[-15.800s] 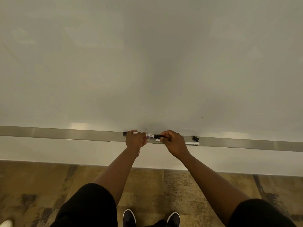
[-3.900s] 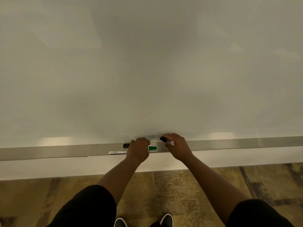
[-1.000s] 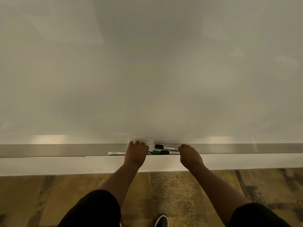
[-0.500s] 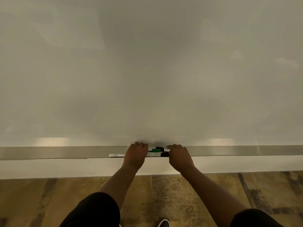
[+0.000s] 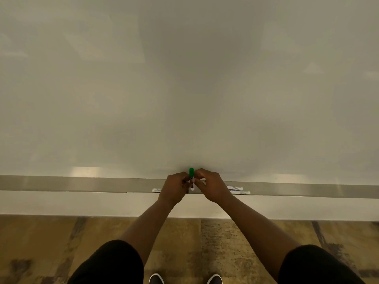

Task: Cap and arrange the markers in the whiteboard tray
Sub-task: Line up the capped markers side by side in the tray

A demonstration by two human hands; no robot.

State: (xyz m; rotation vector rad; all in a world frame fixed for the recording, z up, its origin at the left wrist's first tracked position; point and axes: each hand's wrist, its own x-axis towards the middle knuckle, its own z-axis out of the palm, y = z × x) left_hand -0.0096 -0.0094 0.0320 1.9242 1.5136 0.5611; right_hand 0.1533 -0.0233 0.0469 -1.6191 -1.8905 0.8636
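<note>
Holding the green marker upright between both hands, left hand and right hand, I have lifted it off the tray where it lay a moment ago; fingers pinch it, probably seating its cap.

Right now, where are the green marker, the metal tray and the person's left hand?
green marker (image 5: pixel 191 172), head view, its green cap.
metal tray (image 5: pixel 82 183), head view, bare stretch.
left hand (image 5: pixel 174 188), head view, back of hand.
</note>
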